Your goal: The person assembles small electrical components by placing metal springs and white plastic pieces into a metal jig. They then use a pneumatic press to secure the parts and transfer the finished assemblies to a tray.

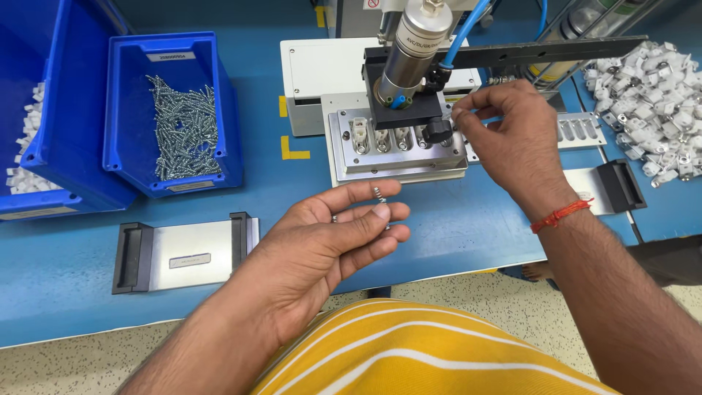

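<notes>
The left hand (333,238) lay palm up over the front edge of the blue table (453,227), its fingers loosely curled around a few small silver screws (379,194); one screw stood pinched between the thumb tip and the forefinger, and another glinted lower in the palm. The right hand (504,139) reached to the right end of the metal fixture (398,150), thumb and forefinger closed narrowly together at a slot there; whether a screw sat between those fingertips could not be told. A red thread (561,215) circled that wrist.

The fixture was a pale metal plate with a row of slots, some holding small white and metal parts. Above it hung a silver cylinder (413,47) on a black bracket, with a blue hose (461,36) running off it, and behind it sat a white box-like base (322,73).

To the left, well apart from the hands, a blue bin (124,117) held a heap of silver screws, and a larger blue bin (51,110) beside it stood over white plastic pieces. A flat metal plate with black handles (186,252) lay near the left forearm. At the far right a pile of white clips (651,88) covered the table, with another black-handled plate (610,186) below it. A yellow striped shirt (409,351) showed at the bottom edge.
</notes>
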